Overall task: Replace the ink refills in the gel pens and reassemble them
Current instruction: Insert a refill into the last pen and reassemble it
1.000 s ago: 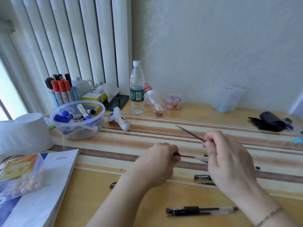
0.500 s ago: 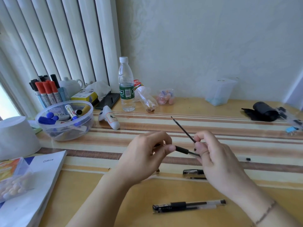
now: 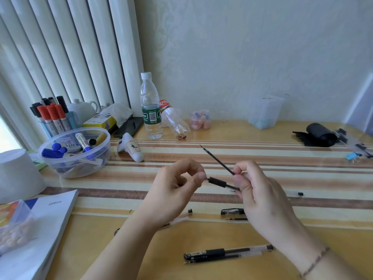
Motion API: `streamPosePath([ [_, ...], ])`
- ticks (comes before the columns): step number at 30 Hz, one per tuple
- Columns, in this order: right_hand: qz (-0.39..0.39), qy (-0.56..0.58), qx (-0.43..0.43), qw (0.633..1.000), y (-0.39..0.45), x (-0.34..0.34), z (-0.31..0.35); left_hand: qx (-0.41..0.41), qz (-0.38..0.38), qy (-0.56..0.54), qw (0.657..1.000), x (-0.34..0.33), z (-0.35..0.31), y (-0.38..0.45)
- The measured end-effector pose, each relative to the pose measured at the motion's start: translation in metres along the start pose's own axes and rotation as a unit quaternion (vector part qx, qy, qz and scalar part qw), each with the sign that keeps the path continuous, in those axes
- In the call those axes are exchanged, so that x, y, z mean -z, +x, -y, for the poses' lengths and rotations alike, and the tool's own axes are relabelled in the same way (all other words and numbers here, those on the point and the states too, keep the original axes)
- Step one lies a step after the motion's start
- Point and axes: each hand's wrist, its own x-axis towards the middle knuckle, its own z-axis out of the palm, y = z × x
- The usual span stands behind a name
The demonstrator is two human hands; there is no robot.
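Note:
My left hand (image 3: 173, 190) pinches the tip end of a gel pen barrel (image 3: 219, 182) with a black rubber grip, held level above the table. My right hand (image 3: 260, 190) grips the barrel's other end and also holds a thin black ink refill (image 3: 217, 159) that sticks up and away to the left. A whole gel pen (image 3: 228, 252) lies near the front edge with a loose refill (image 3: 214, 259) beside it. A black pen cap (image 3: 232, 211) and another refill (image 3: 236, 219) lie under my right hand. A clear barrel (image 3: 292, 193) lies to the right.
A clear bowl of markers (image 3: 74, 152) and a marker holder (image 3: 52, 118) stand at the left, with a white roll (image 3: 18, 174) and an Office book (image 3: 40, 225). A water bottle (image 3: 150, 110), a clear box (image 3: 264, 114) and a black roll (image 3: 320, 134) line the back.
My hands have drawn slightly closer together and the left fingers now pinch the pen's tip end. The camera view shifted a little; the refill still points up-left from my right hand.

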Motion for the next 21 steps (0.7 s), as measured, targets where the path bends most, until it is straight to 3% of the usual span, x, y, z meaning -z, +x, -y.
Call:
streamPosePath([
  [5, 0.004, -0.06, 0.037, 0.997, 0.0, 0.001, 0.001, -0.011, -0.004, 0.127, 0.992, -0.004, 0.008, -0.001],
  [11, 0.0, -0.089, 0.041, 0.995, 0.0, 0.001, -0.002, 0.005, 0.008, 0.104, 0.995, -0.002, 0.004, 0.0],
  [16, 0.005, -0.118, 0.045, 0.992, 0.0, 0.002, -0.005, 0.014, -0.016, 0.185, 0.982, -0.001, 0.008, 0.001],
  [18, 0.0, -0.134, 0.036, 0.99, 0.001, 0.004, -0.005, 0.037, -0.013, 0.161, 0.986, 0.002, 0.011, 0.003],
  [21, 0.011, -0.135, 0.027, 0.99, 0.002, 0.006, -0.004, 0.067, 0.048, 0.105, 0.991, 0.009, 0.005, 0.004],
])
